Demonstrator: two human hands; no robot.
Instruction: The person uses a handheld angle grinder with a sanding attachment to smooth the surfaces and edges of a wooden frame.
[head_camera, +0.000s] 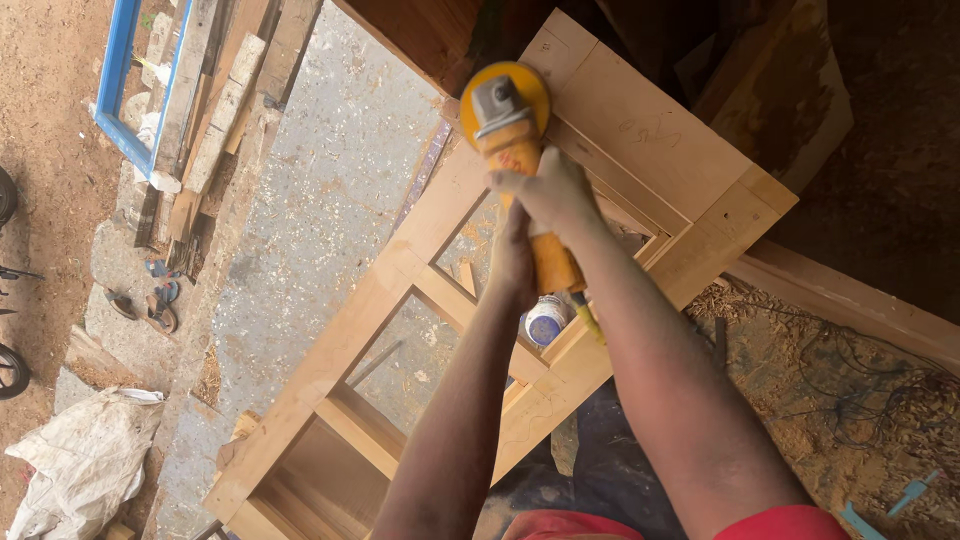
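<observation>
A yellow angle grinder (508, 128) with a round yellow guard and grey head rests its disc end on the upper rail of a pale wooden door frame (400, 270). My right hand (550, 192) grips the grinder's orange body just behind the head. My left hand (514, 262) holds the rear of the handle from below, partly hidden by the right forearm. The door frame lies flat, with open panel gaps showing the concrete floor beneath.
A white round tin (546, 320) sits under the frame near my arms. Stacked timber and a blue frame (120, 90) lie at the upper left. Sandals (160, 300), a white sack (85, 460), sawdust and cables (850, 390) surround the work.
</observation>
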